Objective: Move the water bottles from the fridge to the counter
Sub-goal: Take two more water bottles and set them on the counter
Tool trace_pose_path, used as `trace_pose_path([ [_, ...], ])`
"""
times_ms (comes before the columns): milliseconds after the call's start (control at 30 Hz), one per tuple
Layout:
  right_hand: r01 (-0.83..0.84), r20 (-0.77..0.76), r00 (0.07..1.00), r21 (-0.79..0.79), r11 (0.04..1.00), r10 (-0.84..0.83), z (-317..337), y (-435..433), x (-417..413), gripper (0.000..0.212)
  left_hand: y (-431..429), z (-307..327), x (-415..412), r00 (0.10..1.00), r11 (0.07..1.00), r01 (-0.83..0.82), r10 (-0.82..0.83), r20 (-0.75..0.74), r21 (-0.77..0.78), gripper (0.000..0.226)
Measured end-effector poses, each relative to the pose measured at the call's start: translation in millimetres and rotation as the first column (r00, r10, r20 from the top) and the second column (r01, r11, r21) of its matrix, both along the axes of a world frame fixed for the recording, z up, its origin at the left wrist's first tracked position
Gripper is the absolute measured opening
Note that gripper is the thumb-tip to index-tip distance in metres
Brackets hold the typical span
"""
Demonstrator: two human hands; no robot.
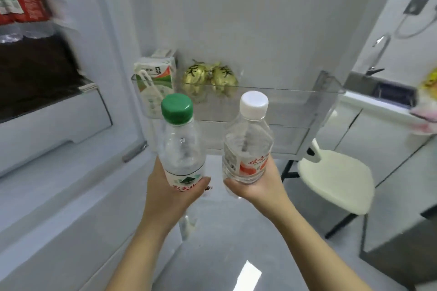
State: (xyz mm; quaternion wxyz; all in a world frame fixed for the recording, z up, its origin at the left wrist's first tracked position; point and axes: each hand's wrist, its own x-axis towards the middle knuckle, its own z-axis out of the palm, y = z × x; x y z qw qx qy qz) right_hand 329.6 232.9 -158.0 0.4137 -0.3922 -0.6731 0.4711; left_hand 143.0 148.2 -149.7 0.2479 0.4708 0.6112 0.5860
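Clear plastic formed both water bottles. The bottle with the green screw cap [181, 149] stood upright in the left hand [173, 196], whose fingers and thumb were curled round its lower body at the red-and-white label. The bottle with the white screw cap [247, 146] stood upright in the right hand [257, 190], which gripped it round the base, below the orange-red label. The two bottles were side by side, near each other but apart, and each rose above its hand with the cap uppermost. Both were held outside the open fridge, in front of the front edge of its transparent door shelf [295, 101]. At the left end of that shelf stood a white-and-green drink carton with a straw [155, 78]. Two gold foil-wrapped pieces [210, 75] lay just beside it, toward the middle. The pale counter [378, 103] showed at the right, well apart from both bottles, with a white-seated chair [335, 182] near it.
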Motion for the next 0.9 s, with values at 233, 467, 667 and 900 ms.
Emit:
trace_pose_path([
  [233,0.373,0.026,0.927,0.048,0.927,-0.374,7.0,-5.1,84.6,0.064,59.5,8.0,73.4,0.94,0.939,0.34,-0.339,-0.031,0.04,0.075],
  [467,0.708,0.055,0.701,0.073,0.703,-0.711,9.7,-20.1,148.4,0.066,115.4,7.6,137.4,0.774,0.775,0.631,-0.627,-0.083,0.027,0.064],
  [667,0.874,0.022,0.482,0.062,0.482,-0.876,9.3,-53.1,178.3,0.074,131.1,3.4,195.6,0.579,0.58,0.814,-0.812,-0.075,0.009,0.066],
  [900,0.948,0.034,0.305,0.085,0.307,-0.952,7.3,-105.6,214.7,0.078,108.5,3.8,258.8,0.368,0.368,0.93,-0.93,-0.006,0.03,0.061],
])
